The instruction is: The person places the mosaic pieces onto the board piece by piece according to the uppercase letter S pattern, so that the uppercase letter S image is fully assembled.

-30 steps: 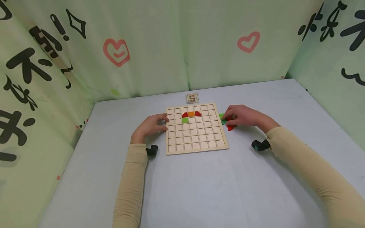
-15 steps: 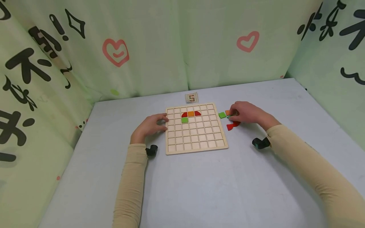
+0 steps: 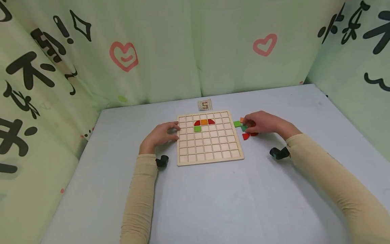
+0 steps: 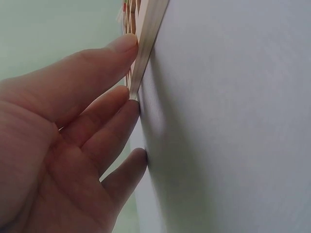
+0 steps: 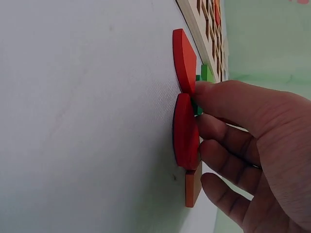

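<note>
the right hand, half-curled, partly hides loose pieces beside the board; whether it grips one, i cannot tell. the left hand, relaxed, touches the board, where four pieces lie.

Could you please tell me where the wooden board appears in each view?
Head: the wooden board lies near the middle, between left hand and right hand.
Left wrist: the wooden board shows at the top, just left of centre.
Right wrist: the wooden board at top, right of centre.
Shared landmark: the pale tabletop.
</note>
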`<state>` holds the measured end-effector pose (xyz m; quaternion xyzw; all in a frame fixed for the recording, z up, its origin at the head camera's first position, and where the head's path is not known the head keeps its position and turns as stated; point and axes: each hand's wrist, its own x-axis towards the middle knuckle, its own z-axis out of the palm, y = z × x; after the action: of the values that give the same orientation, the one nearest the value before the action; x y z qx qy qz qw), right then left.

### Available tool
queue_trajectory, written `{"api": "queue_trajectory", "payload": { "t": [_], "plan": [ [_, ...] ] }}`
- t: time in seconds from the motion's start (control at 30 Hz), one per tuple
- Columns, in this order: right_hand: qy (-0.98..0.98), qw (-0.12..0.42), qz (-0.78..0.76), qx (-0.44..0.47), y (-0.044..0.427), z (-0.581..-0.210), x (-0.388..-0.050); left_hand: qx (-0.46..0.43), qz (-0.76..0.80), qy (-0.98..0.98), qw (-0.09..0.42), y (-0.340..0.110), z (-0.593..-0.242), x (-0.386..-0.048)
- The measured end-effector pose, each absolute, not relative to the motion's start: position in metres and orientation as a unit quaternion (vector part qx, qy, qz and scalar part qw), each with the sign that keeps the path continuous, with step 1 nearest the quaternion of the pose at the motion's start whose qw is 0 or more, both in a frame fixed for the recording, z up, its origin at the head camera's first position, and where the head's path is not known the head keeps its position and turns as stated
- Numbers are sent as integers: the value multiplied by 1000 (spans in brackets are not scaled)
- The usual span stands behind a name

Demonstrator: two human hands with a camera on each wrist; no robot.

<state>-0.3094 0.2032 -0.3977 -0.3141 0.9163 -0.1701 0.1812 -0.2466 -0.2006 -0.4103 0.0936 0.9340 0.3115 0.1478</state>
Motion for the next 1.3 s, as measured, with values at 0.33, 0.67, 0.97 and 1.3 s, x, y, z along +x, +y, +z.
{"api": "queue_trajectory", "payload": {
  "t": [0.33,0.67,0.97,1.3],
  "plan": [
    [915,170,-173,-322,201,-395,-306,93,311,935,142,-201,-410,-246],
    [905,164,-175,-352,200,-396,-304,93,310,935,144,-201,-411,-247],
    [909,159,-163,-350,200,-397,-304,96,313,934,141,-201,-412,-247],
    [910,140,-148,-361,198,-397,-304,100,311,934,143,-202,-411,-247]
  ]
}}
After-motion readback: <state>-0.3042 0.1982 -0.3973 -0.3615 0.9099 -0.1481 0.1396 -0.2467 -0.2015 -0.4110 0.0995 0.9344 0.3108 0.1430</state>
